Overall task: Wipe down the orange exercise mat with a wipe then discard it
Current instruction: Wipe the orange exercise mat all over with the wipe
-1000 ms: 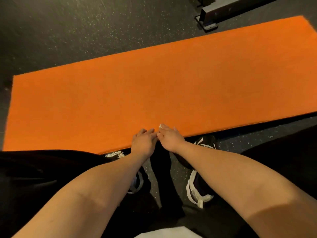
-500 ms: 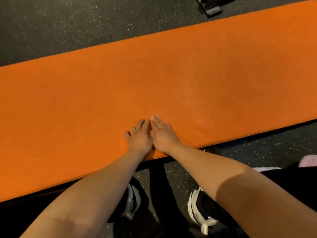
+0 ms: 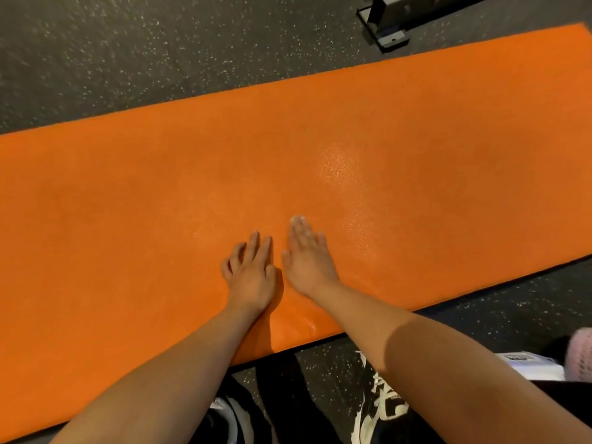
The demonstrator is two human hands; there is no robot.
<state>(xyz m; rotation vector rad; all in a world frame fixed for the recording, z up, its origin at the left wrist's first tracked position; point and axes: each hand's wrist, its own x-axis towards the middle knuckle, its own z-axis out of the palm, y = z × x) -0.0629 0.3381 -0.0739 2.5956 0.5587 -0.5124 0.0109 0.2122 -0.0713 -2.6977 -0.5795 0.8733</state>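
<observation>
The orange exercise mat (image 3: 160, 203) lies flat on the floor and fills the middle of the view. Both my hands rest on it near its front edge, side by side and slightly apart. My right hand (image 3: 307, 257) lies flat, fingers together, pressing down on a wipe. Only a small white sliver of the wipe (image 3: 298, 218) shows past the fingertips. My left hand (image 3: 251, 270) rests on the bare mat with its fingers spread and nothing in it. A damp sheen (image 3: 336, 165) shows on the mat beyond and right of my right hand.
Dark speckled rubber floor (image 3: 128, 59) surrounds the mat. A metal equipment base (image 3: 389, 36) stands just past the mat's far edge at the top right. My shoes (image 3: 378, 408) stand by the front edge. A white packet (image 3: 528, 366) and something pink (image 3: 579, 354) lie at the right.
Both hands slid forward from the mat's front edge onto its surface and parted a little. The view closed in on the mat.
</observation>
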